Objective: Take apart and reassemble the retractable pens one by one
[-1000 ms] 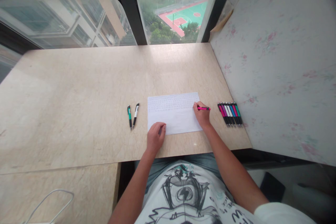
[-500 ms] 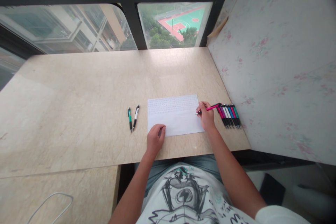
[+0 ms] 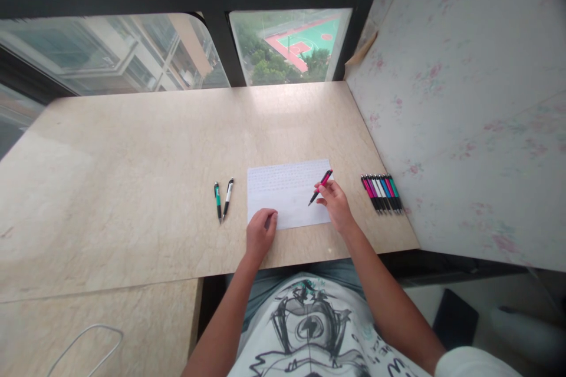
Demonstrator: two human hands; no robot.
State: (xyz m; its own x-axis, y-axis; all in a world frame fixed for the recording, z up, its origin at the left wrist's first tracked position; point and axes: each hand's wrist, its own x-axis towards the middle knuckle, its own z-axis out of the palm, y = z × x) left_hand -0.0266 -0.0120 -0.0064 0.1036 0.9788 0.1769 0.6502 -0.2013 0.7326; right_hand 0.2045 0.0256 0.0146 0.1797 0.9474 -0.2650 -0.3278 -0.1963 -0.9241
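Note:
My right hand (image 3: pixel 335 202) pinches a pink and black pen (image 3: pixel 321 186) between thumb and fingers. The pen slants over the right part of a white sheet of paper (image 3: pixel 287 206), tip pointing down and left. Rows of small handwriting fill the upper part of the sheet; the lower part is blank. My left hand (image 3: pixel 263 228) rests on the sheet's lower left corner, fingers curled in loosely, with nothing seen in them. Whether the pen tip touches the paper I cannot tell.
Left of the paper lie a green pen (image 3: pixel 218 202) and a white pen (image 3: pixel 228 199). A row of several coloured pens (image 3: pixel 381 193) lies at the right, near the flowered wall (image 3: pixel 460 129). A pale cable (image 3: pixel 95 327) lies at the lower left. Windows stand behind the tabletop (image 3: pixel 132 177).
My right hand has moved left from the sheet's right edge, farther over the paper, and the pen now tilts more steeply. My left hand has stayed in place.

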